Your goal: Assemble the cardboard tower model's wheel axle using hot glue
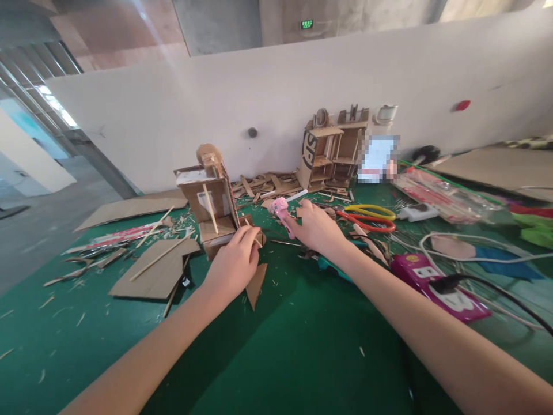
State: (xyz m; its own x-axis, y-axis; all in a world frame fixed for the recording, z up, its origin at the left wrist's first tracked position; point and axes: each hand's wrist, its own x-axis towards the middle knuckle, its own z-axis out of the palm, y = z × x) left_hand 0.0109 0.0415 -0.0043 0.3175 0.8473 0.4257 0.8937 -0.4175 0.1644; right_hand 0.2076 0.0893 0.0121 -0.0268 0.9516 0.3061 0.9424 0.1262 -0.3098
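My right hand (317, 225) is closed around the handle of a small pink hot glue gun (281, 208), whose nose points left. A white glue stick (298, 195) shows beside the gun. My left hand (235, 259) rests with curled fingers at the lower right of an upright cardboard model (211, 202). Those fingers grip a small cardboard piece (260, 236) at the model's base; their tips are partly hidden. Leaning inside the model is a thin wooden stick (210, 207). A pointed cardboard scrap (256, 285) lies just below my left hand.
Cardboard strips (272, 187) lie along the wall by a second cardboard model (328, 153). Right of my right hand are yellow-handled scissors (371, 211), red-handled scissors (367, 222) and a purple power strip (440, 288) with cables. Flat cardboard (149, 271) and sticks lie on the left.
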